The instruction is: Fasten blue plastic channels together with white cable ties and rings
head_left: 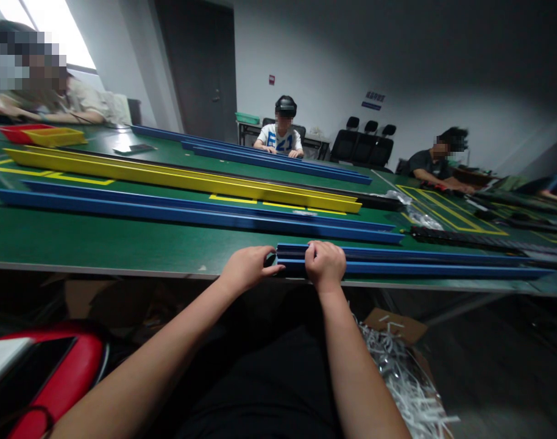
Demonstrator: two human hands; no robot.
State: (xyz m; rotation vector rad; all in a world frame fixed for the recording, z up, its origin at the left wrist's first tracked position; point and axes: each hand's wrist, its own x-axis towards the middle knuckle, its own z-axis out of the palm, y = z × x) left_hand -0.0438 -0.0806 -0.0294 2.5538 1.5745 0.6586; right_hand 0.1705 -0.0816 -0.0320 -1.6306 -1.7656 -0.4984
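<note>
My right hand [326, 263] clamped 1 blue channel [420, 268]; my left hand [247, 267], digits apart, was at its end. 1 yellow channel [182, 181] lay beyond.

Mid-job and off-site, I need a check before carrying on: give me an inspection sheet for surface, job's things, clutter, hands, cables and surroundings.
Surface: green table, marked with yellow lines.
Job's things: near blue channel lies along the near edge; second blue channel and yellow channel lie beyond.
Clutter: red tray, yellow tray, clear plastic; white strips below table height.
Hands: right hand closed over the near channel; left hand at its left end, grip unclear.
Cables: thin dark cord, lower left; type unclear.
Surroundings: co-workers around the table; black chairs behind.
</note>
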